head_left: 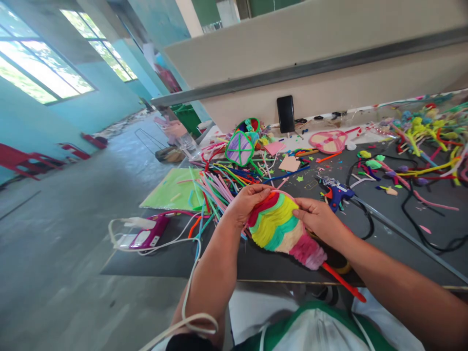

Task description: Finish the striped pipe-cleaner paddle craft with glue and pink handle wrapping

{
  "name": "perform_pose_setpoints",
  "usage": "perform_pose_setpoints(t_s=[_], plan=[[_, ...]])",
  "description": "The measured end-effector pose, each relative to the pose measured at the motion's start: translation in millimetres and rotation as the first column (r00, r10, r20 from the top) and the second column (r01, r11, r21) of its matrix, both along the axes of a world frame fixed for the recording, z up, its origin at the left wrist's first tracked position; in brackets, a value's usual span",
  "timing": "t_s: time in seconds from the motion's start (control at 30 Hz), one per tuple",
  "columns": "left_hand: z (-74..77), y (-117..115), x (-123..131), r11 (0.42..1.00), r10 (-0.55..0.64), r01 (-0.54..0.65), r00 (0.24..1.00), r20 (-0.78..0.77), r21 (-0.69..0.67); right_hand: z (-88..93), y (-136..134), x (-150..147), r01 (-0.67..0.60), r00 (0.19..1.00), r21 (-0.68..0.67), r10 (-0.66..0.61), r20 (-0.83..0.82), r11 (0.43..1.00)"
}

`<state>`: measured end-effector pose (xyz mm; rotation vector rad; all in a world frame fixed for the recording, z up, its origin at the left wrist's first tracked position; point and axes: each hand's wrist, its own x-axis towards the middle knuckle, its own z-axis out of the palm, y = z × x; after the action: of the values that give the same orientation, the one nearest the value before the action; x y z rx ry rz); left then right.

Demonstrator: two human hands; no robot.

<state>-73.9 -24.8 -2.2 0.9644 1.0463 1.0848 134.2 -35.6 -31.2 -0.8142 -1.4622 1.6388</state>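
Observation:
Between my hands is a striped fuzzy paddle shape (pixel 280 226) made of pipe cleaners, with bands of red, yellow, teal, cream and pink. Its orange-red handle (pixel 343 282) points down to the right, over the table's front edge. My left hand (pixel 252 202) pinches the red end at the upper left. On the upper right edge, near the yellow and teal bands, my right hand (pixel 318 219) grips with thumb and fingers. A thin pink pipe cleaner runs along the top rim between both hands.
Bundled pipe cleaners (pixel 215 187) lie left of my hands. A blue glue gun (pixel 338 195) rests at right with a black cord. A purple power strip (pixel 151 234) with white cables sits at the left edge. A black phone (pixel 285 113) leans against the wall.

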Motion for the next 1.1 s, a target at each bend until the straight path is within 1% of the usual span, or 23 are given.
perform_pose_setpoints(t_s=[0.2, 0.3, 0.47, 0.63, 0.73, 0.93, 1.1], plan=[[-0.9, 3, -2, 1.000, -0.009, 0.009, 1.000, 0.002, 0.000, 15.5, 1, 3, 0.051, 0.999, -0.083, -0.050, 0.015, 0.995], [-0.6, 5, -3, 1.000, 0.007, -0.007, 1.000, -0.009, -0.011, 18.7, 1, 4, 0.080, 0.997, -0.104, -0.081, -0.006, 0.991], [-2.1, 9, -8, 0.999, 0.051, -0.051, 0.999, 0.000, -0.021, 19.5, 3, 6, 0.114, 0.993, -0.140, -0.118, -0.020, 0.984], [-5.2, 12, -12, 0.999, 0.024, -0.025, 0.999, 0.032, 0.023, 19.3, 8, 11, 0.170, 0.983, -0.136, -0.178, -0.043, 0.976], [-4.7, 12, -11, 0.999, 0.037, -0.038, 0.999, 0.033, 0.035, 17.2, 12, 15, 0.177, 0.981, -0.125, -0.184, -0.053, 0.976], [0.8, 11, -11, 0.998, 0.064, -0.063, 0.998, -0.008, 0.031, 13.3, 15, 18, 0.198, 0.977, -0.129, -0.206, -0.050, 0.972], [2.0, 10, -13, 0.996, 0.080, -0.078, 0.994, -0.073, 0.037, 16.0, 18, 20, 0.230, 0.970, -0.103, -0.237, -0.055, 0.968]])
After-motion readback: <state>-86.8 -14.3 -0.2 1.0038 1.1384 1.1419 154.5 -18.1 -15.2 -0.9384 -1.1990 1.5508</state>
